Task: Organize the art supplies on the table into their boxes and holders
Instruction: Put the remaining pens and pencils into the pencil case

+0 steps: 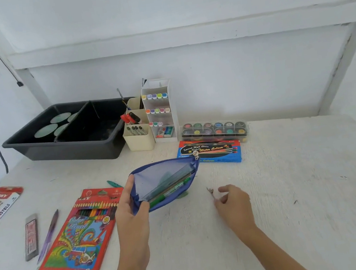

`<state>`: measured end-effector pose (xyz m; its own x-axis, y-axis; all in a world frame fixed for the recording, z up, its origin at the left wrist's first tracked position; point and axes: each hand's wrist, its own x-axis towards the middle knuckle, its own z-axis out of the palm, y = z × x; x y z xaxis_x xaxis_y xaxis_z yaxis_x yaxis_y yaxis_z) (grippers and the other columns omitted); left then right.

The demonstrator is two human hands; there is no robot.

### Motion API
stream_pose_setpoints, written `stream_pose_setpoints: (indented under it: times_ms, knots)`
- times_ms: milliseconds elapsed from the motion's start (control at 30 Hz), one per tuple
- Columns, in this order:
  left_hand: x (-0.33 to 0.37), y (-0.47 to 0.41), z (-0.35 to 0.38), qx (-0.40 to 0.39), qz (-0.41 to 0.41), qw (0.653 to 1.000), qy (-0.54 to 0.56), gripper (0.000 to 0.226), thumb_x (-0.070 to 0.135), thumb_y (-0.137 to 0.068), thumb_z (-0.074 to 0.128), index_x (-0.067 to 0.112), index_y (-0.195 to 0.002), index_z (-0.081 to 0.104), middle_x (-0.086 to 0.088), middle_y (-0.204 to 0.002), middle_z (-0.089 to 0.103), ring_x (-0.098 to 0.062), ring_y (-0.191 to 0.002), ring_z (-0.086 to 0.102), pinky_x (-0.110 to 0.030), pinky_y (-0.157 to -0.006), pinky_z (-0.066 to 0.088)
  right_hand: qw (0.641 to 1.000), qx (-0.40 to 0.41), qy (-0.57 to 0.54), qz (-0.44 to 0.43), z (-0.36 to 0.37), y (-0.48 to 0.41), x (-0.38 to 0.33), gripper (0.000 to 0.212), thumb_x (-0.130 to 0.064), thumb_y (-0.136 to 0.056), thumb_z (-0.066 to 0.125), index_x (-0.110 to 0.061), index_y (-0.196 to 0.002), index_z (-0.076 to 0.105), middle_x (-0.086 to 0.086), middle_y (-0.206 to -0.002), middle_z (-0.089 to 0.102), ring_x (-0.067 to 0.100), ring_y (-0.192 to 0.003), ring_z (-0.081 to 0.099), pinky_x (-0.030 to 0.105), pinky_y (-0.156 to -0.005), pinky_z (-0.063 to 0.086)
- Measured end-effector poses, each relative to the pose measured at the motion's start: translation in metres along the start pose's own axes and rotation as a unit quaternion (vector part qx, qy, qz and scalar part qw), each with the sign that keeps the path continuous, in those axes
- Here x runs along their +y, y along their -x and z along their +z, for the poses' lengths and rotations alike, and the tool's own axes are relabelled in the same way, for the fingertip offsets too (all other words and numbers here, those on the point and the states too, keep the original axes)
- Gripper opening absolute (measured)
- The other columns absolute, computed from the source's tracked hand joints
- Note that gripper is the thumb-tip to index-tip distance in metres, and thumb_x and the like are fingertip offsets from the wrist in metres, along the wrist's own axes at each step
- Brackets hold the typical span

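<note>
Left hand (pixel 130 212) grips blue pouch (pixel 160 178); pencil box (pixel 77 240) beside; watercolour box (pixel 211 153) behind.

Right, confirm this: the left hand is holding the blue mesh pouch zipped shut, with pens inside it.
Wrong on one count. The head view shows the blue mesh pouch unzipped and gaping open, not zipped shut. The rest stands: the left hand holds it, with pens inside it.
</note>
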<state>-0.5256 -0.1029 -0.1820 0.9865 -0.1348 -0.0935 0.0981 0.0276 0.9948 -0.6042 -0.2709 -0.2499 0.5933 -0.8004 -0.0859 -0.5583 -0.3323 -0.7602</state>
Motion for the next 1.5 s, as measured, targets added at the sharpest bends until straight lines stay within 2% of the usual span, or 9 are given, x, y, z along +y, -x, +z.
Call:
stream_pose_setpoints:
  times_ms: [200, 367, 600, 733, 867, 1067, 1200, 1367, 1500]
  knots:
    - [-0.005, 0.001, -0.01, 0.004, -0.004, 1.0, 0.005, 0.059, -0.009, -0.09, 0.05, 0.034, -0.132, 0.049, 0.006, -0.134, 0.047, -0.012, -0.118, 0.049, -0.026, -0.079, 0.051, 0.954, 0.098, -0.234, -0.161, -0.039, 0.014, -0.055, 0.021, -0.005, -0.087, 0.062, -0.025, -0.093, 0.065, -0.001, -0.095, 0.063, 0.004, -0.08, 0.058, 0.003, -0.068, 0.042]
    - [-0.005, 0.005, -0.005, -0.007, -0.001, 1.0, -0.006, 0.06, -0.009, -0.089, 0.052, 0.032, -0.133, 0.049, 0.005, -0.135, 0.048, -0.014, -0.117, 0.05, -0.027, -0.075, 0.053, 0.918, 0.0, -0.087, -0.386, -0.026, 0.018, -0.087, 0.016, -0.017, -0.089, 0.062, -0.02, -0.102, 0.071, -0.005, -0.095, 0.06, -0.001, -0.09, 0.046, 0.012, -0.081, 0.037]
    - [0.008, 0.011, -0.029, 0.024, 0.011, 0.999, 0.018, 0.058, -0.008, -0.092, 0.048, 0.034, -0.131, 0.049, 0.004, -0.13, 0.049, -0.013, -0.117, 0.05, -0.026, -0.074, 0.055, 0.932, 0.192, -0.267, -0.152, -0.01, -0.013, -0.077, 0.023, 0.005, -0.088, 0.052, -0.016, -0.089, 0.062, -0.001, -0.088, 0.062, 0.011, -0.082, 0.057, 0.011, -0.064, 0.043]
    - [0.01, 0.007, -0.048, 0.055, 0.005, 0.998, 0.013, 0.059, -0.009, -0.092, 0.046, 0.033, -0.134, 0.047, 0.003, -0.131, 0.048, -0.016, -0.117, 0.05, -0.029, -0.074, 0.053, 0.995, -0.001, -0.057, -0.081, 0.034, -0.035, -0.055, 0.016, -0.009, -0.09, 0.055, -0.011, -0.105, 0.062, 0.008, -0.102, 0.062, 0.021, -0.097, 0.056, 0.023, -0.074, 0.041]
    - [0.01, 0.008, -0.057, 0.065, 0.009, 0.998, 0.016, 0.059, -0.01, -0.093, 0.044, 0.03, -0.136, 0.047, 0.003, -0.127, 0.052, -0.011, -0.111, 0.053, -0.026, -0.075, 0.055, 0.973, -0.083, 0.159, -0.143, 0.063, -0.031, -0.062, 0.052, -0.043, -0.084, 0.064, -0.018, -0.126, 0.047, 0.005, -0.121, 0.048, 0.023, -0.115, 0.041, 0.03, -0.092, 0.037]
    - [0.007, 0.014, -0.065, 0.061, 0.003, 0.997, 0.039, 0.057, -0.008, -0.093, 0.045, 0.03, -0.136, 0.047, 0.001, -0.127, 0.053, -0.013, -0.112, 0.054, -0.024, -0.072, 0.057, 0.983, -0.138, 0.115, -0.031, 0.075, -0.037, -0.074, 0.064, -0.038, -0.071, 0.078, -0.012, -0.121, 0.047, 0.009, -0.12, 0.056, 0.027, -0.113, 0.052, 0.033, -0.089, 0.045]
    - [0.009, 0.017, -0.074, 0.067, 0.005, 0.997, 0.04, 0.055, -0.006, -0.093, 0.046, 0.03, -0.135, 0.047, 0.0, -0.128, 0.052, -0.018, -0.118, 0.051, -0.016, -0.06, 0.056, 0.994, -0.108, -0.027, 0.004, 0.065, -0.037, -0.069, 0.03, -0.018, -0.077, 0.074, -0.007, -0.104, 0.066, 0.008, -0.105, 0.067, 0.023, -0.097, 0.062, 0.032, -0.085, 0.05]
    - [0.01, 0.02, -0.085, 0.085, 0.013, 0.995, 0.04, 0.054, -0.004, -0.093, 0.048, 0.029, -0.136, 0.046, 0.003, -0.125, 0.054, -0.015, -0.111, 0.054, -0.014, -0.057, 0.054, 0.962, -0.025, -0.266, -0.061, 0.015, -0.006, -0.094, 0.017, -0.011, -0.084, 0.068, -0.012, -0.1, 0.064, 0.0, -0.089, 0.065, 0.016, -0.071, 0.064, 0.022, -0.062, 0.055]
    - [0.008, 0.01, -0.085, 0.059, 0.002, 0.997, 0.04, 0.054, -0.002, -0.093, 0.049, 0.031, -0.136, 0.046, 0.002, -0.127, 0.054, -0.017, -0.115, 0.054, -0.02, -0.065, 0.057, 0.939, -0.011, -0.19, -0.285, -0.012, 0.028, -0.128, 0.023, -0.009, -0.08, 0.07, -0.014, -0.102, 0.072, -0.001, -0.088, 0.064, 0.007, -0.063, 0.051, 0.009, -0.052, 0.04]
